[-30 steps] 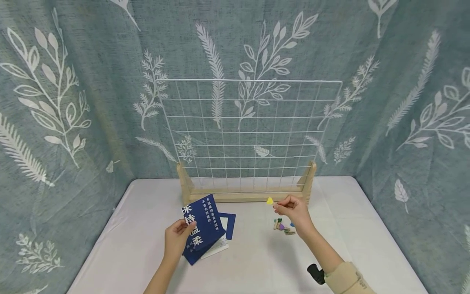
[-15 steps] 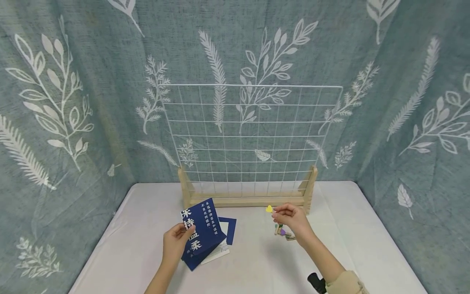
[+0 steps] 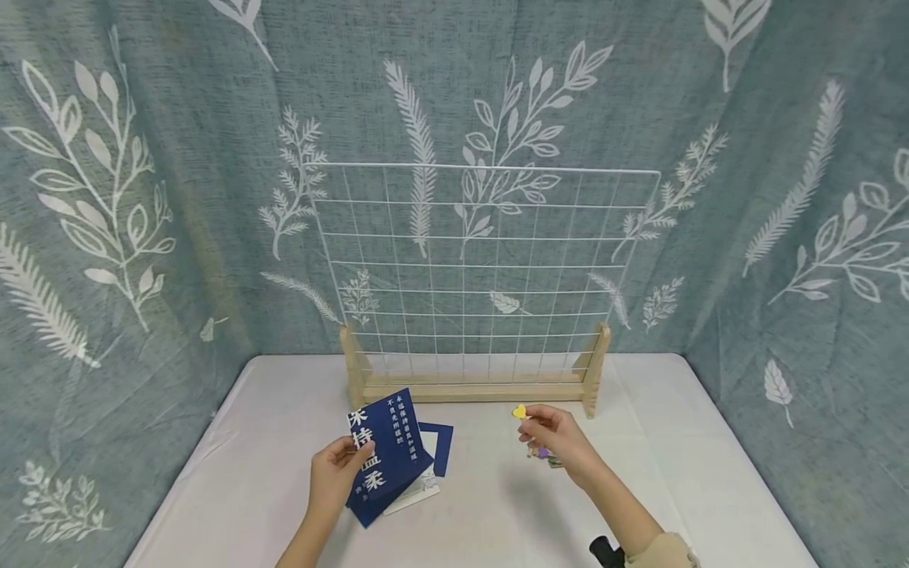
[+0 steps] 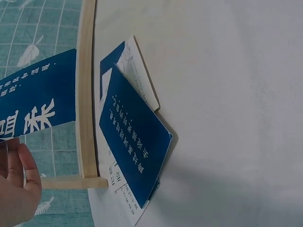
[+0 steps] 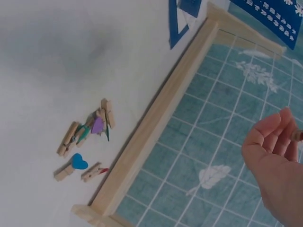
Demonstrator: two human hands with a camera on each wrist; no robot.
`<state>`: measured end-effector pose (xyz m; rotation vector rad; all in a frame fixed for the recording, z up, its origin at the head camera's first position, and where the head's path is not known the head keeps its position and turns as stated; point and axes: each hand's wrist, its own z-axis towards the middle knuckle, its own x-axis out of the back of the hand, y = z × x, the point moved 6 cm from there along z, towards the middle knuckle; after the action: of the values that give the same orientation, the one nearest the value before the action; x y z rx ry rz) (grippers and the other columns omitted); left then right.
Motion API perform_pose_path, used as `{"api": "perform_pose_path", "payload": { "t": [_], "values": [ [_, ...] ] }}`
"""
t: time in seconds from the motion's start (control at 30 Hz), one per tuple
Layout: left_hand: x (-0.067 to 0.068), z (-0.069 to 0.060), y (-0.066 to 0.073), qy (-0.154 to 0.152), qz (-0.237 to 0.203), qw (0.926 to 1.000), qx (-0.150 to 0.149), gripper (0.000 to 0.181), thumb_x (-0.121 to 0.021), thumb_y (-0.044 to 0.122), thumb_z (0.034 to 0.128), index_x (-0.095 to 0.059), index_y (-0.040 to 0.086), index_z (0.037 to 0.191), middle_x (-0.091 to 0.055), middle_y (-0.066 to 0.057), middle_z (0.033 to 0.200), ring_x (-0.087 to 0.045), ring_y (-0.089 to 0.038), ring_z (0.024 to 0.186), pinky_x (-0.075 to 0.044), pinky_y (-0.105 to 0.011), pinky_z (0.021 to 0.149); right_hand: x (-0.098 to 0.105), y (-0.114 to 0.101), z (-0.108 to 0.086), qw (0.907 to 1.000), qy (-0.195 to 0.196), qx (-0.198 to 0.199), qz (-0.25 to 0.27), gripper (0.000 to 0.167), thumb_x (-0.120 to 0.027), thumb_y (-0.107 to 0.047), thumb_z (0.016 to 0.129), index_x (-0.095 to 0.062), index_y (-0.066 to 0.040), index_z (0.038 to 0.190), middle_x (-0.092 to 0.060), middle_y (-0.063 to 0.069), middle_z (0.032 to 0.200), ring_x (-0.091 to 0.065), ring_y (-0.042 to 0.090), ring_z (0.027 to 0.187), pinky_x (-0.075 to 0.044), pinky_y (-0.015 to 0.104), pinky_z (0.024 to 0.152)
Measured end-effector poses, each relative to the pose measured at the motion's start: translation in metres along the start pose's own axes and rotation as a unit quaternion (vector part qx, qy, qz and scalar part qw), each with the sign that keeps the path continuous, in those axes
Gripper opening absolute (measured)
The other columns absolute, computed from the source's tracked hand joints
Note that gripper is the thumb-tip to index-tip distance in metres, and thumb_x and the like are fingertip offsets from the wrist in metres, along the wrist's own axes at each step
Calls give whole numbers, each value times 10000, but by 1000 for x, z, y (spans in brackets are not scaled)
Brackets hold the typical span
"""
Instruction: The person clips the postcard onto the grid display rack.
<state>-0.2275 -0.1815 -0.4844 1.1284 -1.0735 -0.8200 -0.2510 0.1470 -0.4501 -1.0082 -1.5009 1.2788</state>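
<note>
My left hand [image 3: 332,481] pinches a dark blue card [image 3: 392,442] with white characters by its left edge, thumb on the front. The card is held above several other blue and white cards [image 4: 135,137] spread on the table. To the right, my right hand [image 3: 564,446] pinches a small wooden clothespin [image 5: 297,135] between thumb and fingers. A yellow heart [image 3: 519,412] on it points left. Below that hand lie more mini clothespins [image 5: 97,125] with purple, blue, green and red decorations, partly hidden in the head view.
A white wire grid [image 3: 490,268] stands in a wooden base [image 3: 476,392] at the back of the white table [image 3: 284,394]. Patterned green cloth [image 3: 177,158] surrounds the table on the sides and back. A black object [image 3: 606,552] sits beside the right sleeve.
The right hand has come slightly down and nearer, and the yellow heart now faces the camera more. The left hand and its card stay nearly still. The head view has tilted a little.
</note>
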Motion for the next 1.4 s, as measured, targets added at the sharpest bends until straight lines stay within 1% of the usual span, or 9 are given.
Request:
{"api": "perform_pose_path", "payload": {
  "t": [0.1, 0.37, 0.47, 0.6, 0.8, 0.93, 1.07, 1.27, 1.4],
  "values": [
    [0, 0, 1, -5, 9, 10000, -70, 188, -664, 34, 853, -631, -140, 918, -682, -81, 778, -572, 37, 612, -513, -124, 607, -1, 1, 0, 9999, -95, 15, 48, 322, -545, -62, 921, -477, 185, 1116, -668, -63, 822, -635, 8, 742, -526, 175, 702],
    [3, 8, 6, 18, 122, 9999, -87, 182, -668, 36, 851, -633, -134, 908, -689, -103, 786, -564, 42, 619, -504, -112, 613, -4, 5, 2, 9994, -337, -52, -80, 185, -632, -130, 892, -544, 12, 971, -736, 73, 959, -677, 34, 822, -532, 198, 751],
    [5, 13, 10, 7, 188, 9998, -117, 198, -670, 51, 855, -635, -132, 922, -696, -125, 809, -559, 40, 628, -499, -106, 619, -5, 4, 3, 9995, -269, -18, -150, 195, -645, -119, 882, -543, 28, 959, -729, 87, 946, -662, 39, 806, -528, 185, 723],
    [6, 17, 19, -83, 253, 9993, -252, 218, -663, 80, 869, -639, -124, 942, -702, -160, 847, -565, 43, 641, -499, -103, 630, -3, 3, 3, 9998, -52, -29, -212, 236, -671, -102, 862, -547, 71, 961, -693, 23, 870, -618, 46, 742, -513, 159, 667],
    [4, 22, 27, -178, 228, 9989, -357, 214, -656, 89, 877, -642, -112, 949, -702, -169, 875, -573, 45, 655, -506, -106, 642, -5, 4, 5, 9997, -178, 5, -162, 287, -687, -123, 853, -567, 85, 1009, -717, 18, 908, -644, 70, 790, -528, 185, 733],
    [5, 28, 32, -183, 148, 9992, -329, 185, -662, 56, 863, -644, -116, 931, -703, -80, 808, -570, 35, 648, -502, -116, 642, -7, 4, 6, 9994, -256, 69, -203, 341, -670, -120, 865, -534, 79, 1107, -728, 73, 920, -654, 79, 814, -531, 240, 772],
    [8, 34, 40, -170, 189, 9992, -299, 184, -663, 61, 862, -644, -109, 929, -667, 86, 733, -565, 43, 659, -490, -110, 657, -8, 3, 5, 9997, -193, 78, -134, 324, -666, -86, 859, -522, 89, 1091, -723, 147, 952, -669, 71, 817, -536, 245, 784],
    [10, 49, 64, -178, 110, 9986, -495, 197, -659, 72, 871, -637, -117, 925, -593, 205, 669, -560, 39, 663, -481, -110, 668, -6, -1, 4, 9999, -30, 112, -118, 341, -686, -82, 848, -538, 145, 1056, -679, -12, 875, -632, 36, 723, -552, 190, 726],
    [9, 60, 82, -180, 104, 9972, -712, 210, -664, 97, 873, -632, -109, 893, -572, 209, 643, -550, 40, 662, -470, -113, 666, -5, -4, 4, 9997, -43, 224, -39, 313, -665, -28, 847, -547, 154, 1072, -696, 17, 889, -645, 31, 740, -549, 181, 726]
  ]
}}
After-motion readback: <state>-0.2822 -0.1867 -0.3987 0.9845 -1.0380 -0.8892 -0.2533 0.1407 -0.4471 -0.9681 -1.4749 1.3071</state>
